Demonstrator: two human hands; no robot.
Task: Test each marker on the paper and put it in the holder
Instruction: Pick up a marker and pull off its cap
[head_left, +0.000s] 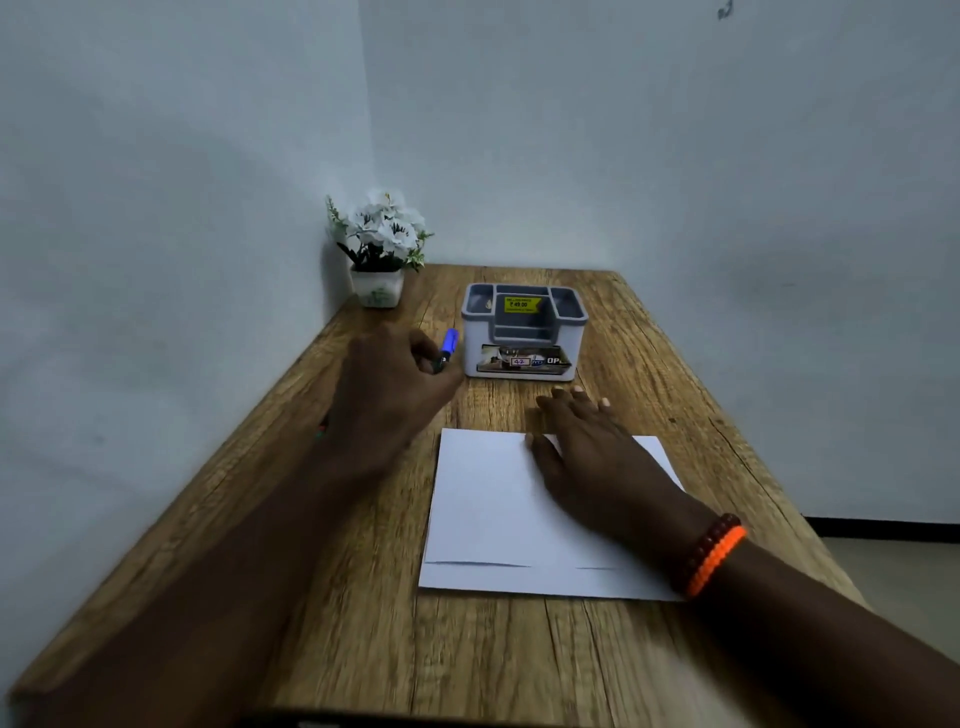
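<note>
Here, left hand (387, 387) fingers apparently curled round a blue marker (447, 349); right hand (582, 441) fingers straight on paper (488, 509).

left hand (387, 382) curled (gripping), right hand (584, 447) flat, fingers straight

Both forearms were bare. The right wrist carried two beaded bracelets (712, 556): one dark red, one bright orange beside it.

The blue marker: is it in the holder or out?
Out: the left hand grips the blue marker beside the holder.
</note>
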